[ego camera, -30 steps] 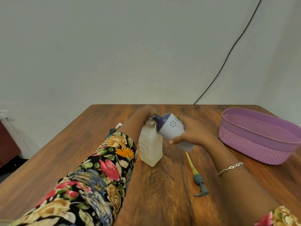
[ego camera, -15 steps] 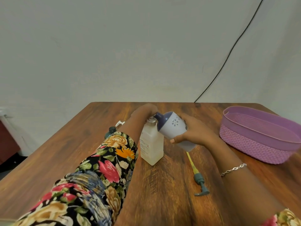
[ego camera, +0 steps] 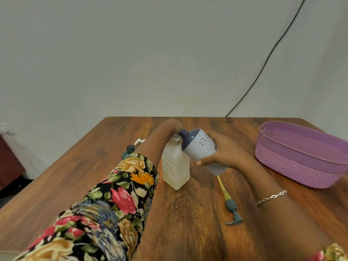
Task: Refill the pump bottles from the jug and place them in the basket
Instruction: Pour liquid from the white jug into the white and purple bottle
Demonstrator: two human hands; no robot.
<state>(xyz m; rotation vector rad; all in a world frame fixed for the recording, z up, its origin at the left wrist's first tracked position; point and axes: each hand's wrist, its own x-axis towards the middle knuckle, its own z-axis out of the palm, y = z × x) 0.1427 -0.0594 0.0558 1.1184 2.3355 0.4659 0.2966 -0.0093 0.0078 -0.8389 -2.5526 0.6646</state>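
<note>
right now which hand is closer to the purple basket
Right. The right hand, gripping the jug, sits just left of the basket; the left hand is farther off, at the bottle neck.

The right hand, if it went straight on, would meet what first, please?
Likely the bottle, near its neck, where the jug in the right hand points; the left hand lies just beyond. Depth unclear.

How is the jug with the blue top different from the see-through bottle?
The jug is tipped over in the right hand; the bottle stands upright on the table. The jug is round and pale with a dark blue top; the bottle is square-sided and cloudy see-through. Both have narrow openings, which meet.
</note>
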